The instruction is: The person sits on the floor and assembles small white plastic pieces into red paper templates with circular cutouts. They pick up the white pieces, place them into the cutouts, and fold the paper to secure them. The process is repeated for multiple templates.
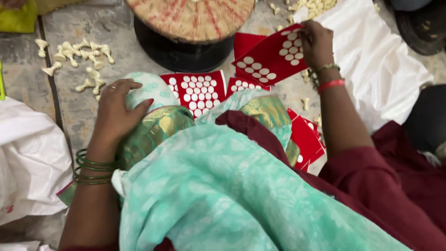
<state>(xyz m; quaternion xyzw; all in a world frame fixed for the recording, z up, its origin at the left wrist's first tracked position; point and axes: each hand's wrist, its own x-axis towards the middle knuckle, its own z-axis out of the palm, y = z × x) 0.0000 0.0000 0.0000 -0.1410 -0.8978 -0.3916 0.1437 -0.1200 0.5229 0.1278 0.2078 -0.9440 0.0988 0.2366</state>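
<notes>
A person seated on a stone floor (88, 116) held up a red card (272, 56) dotted with white circles, the right hand (316, 44) closed on its upper right corner, thumb and fingers pinching the edge. The card tilted above the floor, just in front of a round black drum (183, 51) topped with a woven lid (190, 16). The left hand (116, 114) lay flat, fingers spread and relaxed, on pale green cloth (148, 90) covering the knee, gripping nothing. Green bangles (93, 169) circled the left wrist; a red band (331, 84) and a thin bracelet sat on the right. More red cards (197, 90) with the same white circles lay flat on the floor between the knees and the drum, and others (306, 137) showed beside the right knee. Small cream-coloured pieces (76, 53) were scattered on the floor to the left, well apart from both hands, with another heap (313, 7) near the top edge. White plastic sheeting (376, 60) lay just beside the right hand.
</notes>
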